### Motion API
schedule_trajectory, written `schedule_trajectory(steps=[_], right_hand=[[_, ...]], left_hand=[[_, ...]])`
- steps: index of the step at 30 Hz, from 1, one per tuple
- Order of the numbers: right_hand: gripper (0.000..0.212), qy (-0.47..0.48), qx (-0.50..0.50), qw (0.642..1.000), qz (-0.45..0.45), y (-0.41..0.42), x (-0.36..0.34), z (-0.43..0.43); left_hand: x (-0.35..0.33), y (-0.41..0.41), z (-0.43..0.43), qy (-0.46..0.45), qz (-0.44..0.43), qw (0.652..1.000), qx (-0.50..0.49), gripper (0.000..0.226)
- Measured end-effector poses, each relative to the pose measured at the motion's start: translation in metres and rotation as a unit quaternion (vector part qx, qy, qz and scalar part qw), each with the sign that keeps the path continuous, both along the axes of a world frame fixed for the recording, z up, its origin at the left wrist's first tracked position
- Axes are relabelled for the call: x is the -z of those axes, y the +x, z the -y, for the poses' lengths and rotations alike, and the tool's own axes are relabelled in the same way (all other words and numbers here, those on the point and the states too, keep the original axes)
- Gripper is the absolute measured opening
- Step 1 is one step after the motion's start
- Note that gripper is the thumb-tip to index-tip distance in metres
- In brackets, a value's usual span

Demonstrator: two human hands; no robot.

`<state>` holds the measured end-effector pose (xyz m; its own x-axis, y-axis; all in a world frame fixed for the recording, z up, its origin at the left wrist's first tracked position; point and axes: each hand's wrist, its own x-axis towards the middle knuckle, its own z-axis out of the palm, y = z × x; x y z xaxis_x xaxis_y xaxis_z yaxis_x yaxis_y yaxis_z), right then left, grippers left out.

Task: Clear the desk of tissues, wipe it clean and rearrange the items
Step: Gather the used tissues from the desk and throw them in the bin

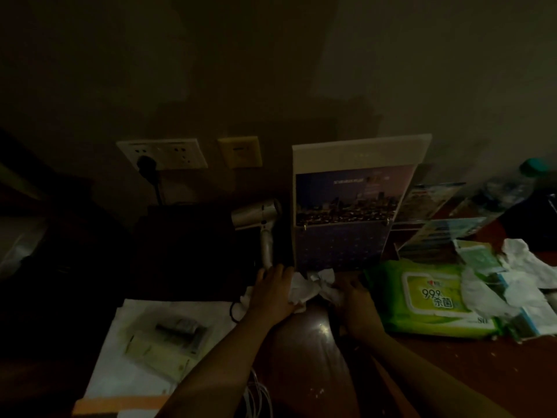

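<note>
**Both hands at the tissue wad**

The left hand (272, 292) curls over a crumpled tissue (304, 286) on the desk (313, 363), just before the standing calendar (352, 206). The right hand (357, 309) touches its other end, its grip too dark to tell. More tissues (524, 263) lie beyond the wet-wipe pack (428, 300).

At the middle of the worktop (452, 372) we find a crumpled tissue (304, 286), the left hand (275, 292) touching it on its left and the right hand (355, 306) on its right. Just behind it a calendar (352, 203) leans on the wall, with a hair dryer (262, 215) to its left, below the sockets (162, 153). Right of the right hand lies a pack of wipes (428, 300). More tissues (524, 267) lie just right of the pack, before a leaflet stand (437, 224). A sheet of paper (120, 372) lies at the near left.
</note>
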<state>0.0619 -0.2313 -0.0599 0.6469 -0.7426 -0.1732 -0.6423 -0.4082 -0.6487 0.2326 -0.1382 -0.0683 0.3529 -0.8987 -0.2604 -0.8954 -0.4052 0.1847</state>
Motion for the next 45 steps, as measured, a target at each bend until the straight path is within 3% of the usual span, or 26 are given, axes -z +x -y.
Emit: schedule_trajectory(steps=[7,11,14,19,25,30,38,45], right_hand=[[0.039,-0.003,0.019,1.0,0.004,0.002,-0.001,0.001],[0.034,-0.018,0.027,0.999,0.009,0.002,-0.002,0.003],[0.026,-0.029,0.036,0.999,0.008,0.001,-0.004,0.006],[0.026,-0.041,0.043,0.998,0.008,-0.008,-0.011,0.01],[0.029,-0.046,0.043,0.998,0.016,-0.022,-0.027,0.004],[0.036,-0.053,0.041,0.997,0.038,-0.039,-0.05,-0.011],[0.035,-0.062,0.053,0.997,0.003,-0.099,-0.078,-0.022],[0.037,-0.09,0.067,0.993,-0.04,-0.158,-0.101,-0.001]], left_hand=[[0.003,-0.001,-0.005,-0.009,0.011,0.998,0.065,0.044],[0.004,-0.004,0.0,-0.029,-0.009,0.993,0.113,0.045],[0.006,-0.01,0.005,-0.05,-0.05,0.989,0.129,0.053],[0.007,-0.017,0.004,-0.117,-0.149,0.977,0.092,0.046],[-0.018,-0.016,-0.006,-0.078,-0.206,0.973,0.072,0.035],[-0.048,-0.035,-0.016,-0.079,-0.202,0.975,0.052,0.04],[-0.074,-0.085,-0.027,-0.06,-0.171,0.98,0.088,0.037],[-0.09,-0.112,0.009,-0.069,-0.149,0.979,0.124,0.052]])
